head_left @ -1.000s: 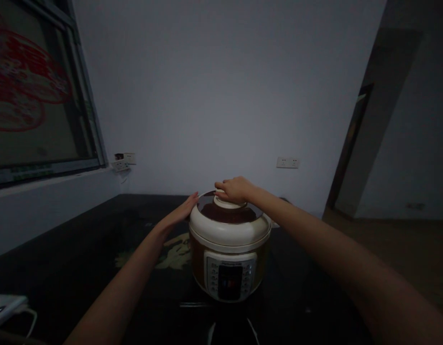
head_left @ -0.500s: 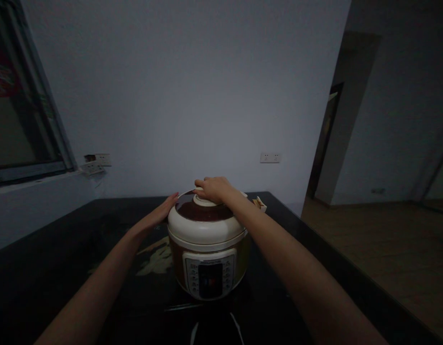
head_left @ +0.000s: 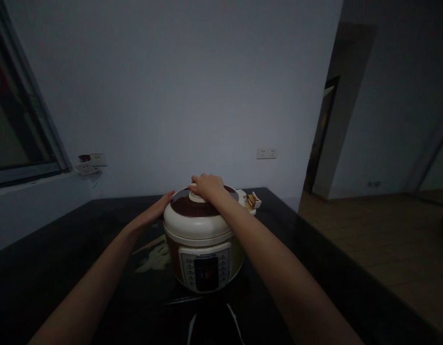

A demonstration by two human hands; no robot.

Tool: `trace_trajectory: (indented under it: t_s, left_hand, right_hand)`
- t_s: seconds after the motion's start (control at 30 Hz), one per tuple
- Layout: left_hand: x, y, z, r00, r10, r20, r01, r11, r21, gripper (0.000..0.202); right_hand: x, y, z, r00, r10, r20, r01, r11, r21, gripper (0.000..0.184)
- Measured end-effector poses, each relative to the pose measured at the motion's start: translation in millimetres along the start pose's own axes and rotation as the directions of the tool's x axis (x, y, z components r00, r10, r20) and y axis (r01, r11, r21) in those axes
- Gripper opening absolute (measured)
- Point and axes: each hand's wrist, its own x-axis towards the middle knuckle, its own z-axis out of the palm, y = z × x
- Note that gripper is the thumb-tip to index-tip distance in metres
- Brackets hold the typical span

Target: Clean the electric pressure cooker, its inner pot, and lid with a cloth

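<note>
On the near side of the left hand (head_left: 158,208) and the right hand (head_left: 209,186), and lower than both, the control panel (head_left: 206,254) of a cooker (head_left: 203,239) is faced toward the person, its dark display (head_left: 206,275) set between two columns of small buttons. Some lettering seems to be carried along the panel's top edge, but neither that nor the button labels can be read, and no brand can be made out. The cooker is stood upright on the dark bench (head_left: 286,268), ahead of the person and between the forearms; no long axis is offered, its outline being round. Its lid (head_left: 195,211) is seated on top and is crowned by a pale lid handle (head_left: 197,197) — the part on which everything turns, lying directly beneath the right hand. The handle is covered by that hand's bent fingers, and the grip itself is partly hidden. The left hand is laid, fingers extended, against the lid's left edge, its thumb not shown. The cooker is touched by both hands, the handle by the right alone. Below the left wrist, a pale pattern (head_left: 154,256) is borne by the bench. Past the right forearm, a side fitting (head_left: 253,201) with yellowish parts is seen at the cooker's side. Farthest, beyond both hands — a wall (head_left: 192,86), in which a socket (head_left: 266,153) is set to their right.
</note>
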Motion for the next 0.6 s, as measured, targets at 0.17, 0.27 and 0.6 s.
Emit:
trace_trajectory:
  t_s: [0.17,0.27,0.6]
  left_hand:
    - [7.6,-5.6,0.1,0.999,-0.034,0.040,0.035,0.999,-0.030,0.074]
    - [7.7,-4.9,0.1,0.999,-0.044,0.028,0.045,0.999,-0.032,0.072]
    - [-16.2,25.4,4.6,0.997,-0.080,0.018,0.081,0.997,-0.018,0.065]
  right_hand:
    - [0.5,-3.3,0.2,0.999,0.040,-0.009,-0.040,0.999,0.014,0.041]
    - [0.4,-5.4,0.8,0.998,0.059,-0.024,-0.058,0.998,0.015,0.040]
    - [2.3,-8.9,4.0,0.994,0.100,-0.050,-0.099,0.995,0.021,0.037]
